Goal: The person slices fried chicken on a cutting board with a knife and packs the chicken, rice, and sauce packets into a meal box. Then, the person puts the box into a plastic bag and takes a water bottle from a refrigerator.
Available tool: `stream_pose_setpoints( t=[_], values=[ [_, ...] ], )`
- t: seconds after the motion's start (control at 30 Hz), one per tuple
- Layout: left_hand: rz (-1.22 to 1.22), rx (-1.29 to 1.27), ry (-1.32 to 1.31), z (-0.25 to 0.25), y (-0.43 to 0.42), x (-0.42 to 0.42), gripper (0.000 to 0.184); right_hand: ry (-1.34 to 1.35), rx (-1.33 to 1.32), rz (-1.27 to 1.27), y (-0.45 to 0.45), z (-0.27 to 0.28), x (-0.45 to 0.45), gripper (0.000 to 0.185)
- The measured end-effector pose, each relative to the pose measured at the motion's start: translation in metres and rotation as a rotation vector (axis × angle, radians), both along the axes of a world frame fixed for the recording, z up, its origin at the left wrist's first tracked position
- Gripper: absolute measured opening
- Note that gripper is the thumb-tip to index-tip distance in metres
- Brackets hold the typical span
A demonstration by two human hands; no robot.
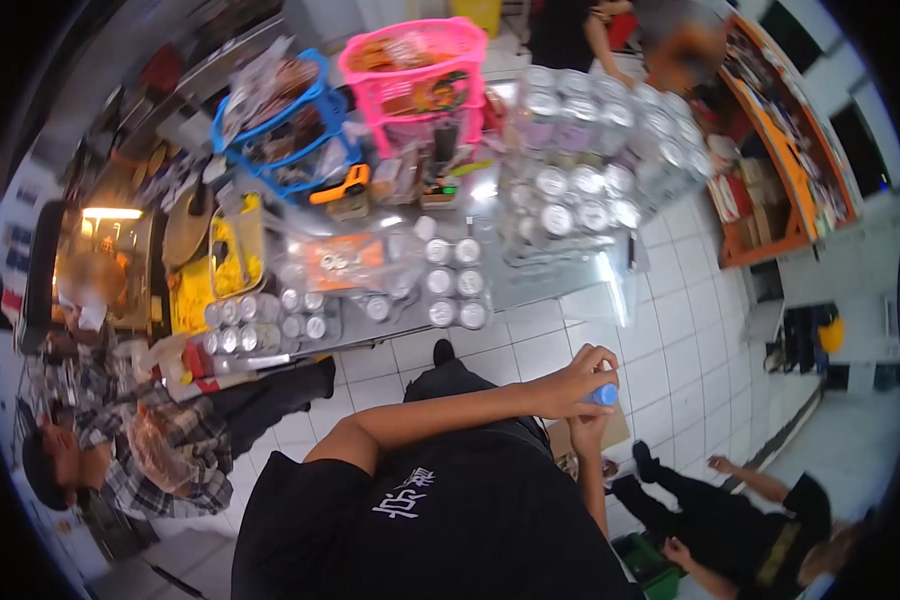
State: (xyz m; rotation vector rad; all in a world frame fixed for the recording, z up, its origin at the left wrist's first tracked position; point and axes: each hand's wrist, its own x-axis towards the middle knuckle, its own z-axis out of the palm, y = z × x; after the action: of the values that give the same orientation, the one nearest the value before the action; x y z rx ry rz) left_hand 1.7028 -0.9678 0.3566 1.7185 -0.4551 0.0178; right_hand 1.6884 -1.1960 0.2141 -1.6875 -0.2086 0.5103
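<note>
In front of my body, my left hand point(572, 386) is closed, its fingers curled beside a small blue-ended object point(602, 395) that looks like a capped bottle or tube. My right hand point(587, 431) comes up from below and meets it, its fingers mostly hidden behind the left hand. Most of the held object is covered, so its exact kind is unclear. Both hands are over the floor, away from the metal table point(530, 275).
Silver-topped cans point(455, 282) stand on the table in groups, with more stacked jars point(575, 125) farther back. Pink point(410, 65) and blue point(280, 140) tiered baskets hold packets. Co-workers are at left point(170, 450), lower right point(760, 530) and at the far side point(570, 40). An orange shelf point(805, 180) stands at right.
</note>
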Motion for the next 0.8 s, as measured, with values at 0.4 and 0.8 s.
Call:
stream_pose_setpoints(
  t=[0.4, 0.8],
  values=[
    [0.467, -0.245, -0.164, 0.107, 0.197, -0.065, 0.028, -0.339, 0.212, 0.551, 0.169, 0.114, 0.091, 0.076],
    [1.892, 0.133, -0.102, 0.109, 0.295, -0.163, 0.054, -0.378, 0.742, 1.042, 0.319, 0.216, 0.1, 0.084]
  ],
)
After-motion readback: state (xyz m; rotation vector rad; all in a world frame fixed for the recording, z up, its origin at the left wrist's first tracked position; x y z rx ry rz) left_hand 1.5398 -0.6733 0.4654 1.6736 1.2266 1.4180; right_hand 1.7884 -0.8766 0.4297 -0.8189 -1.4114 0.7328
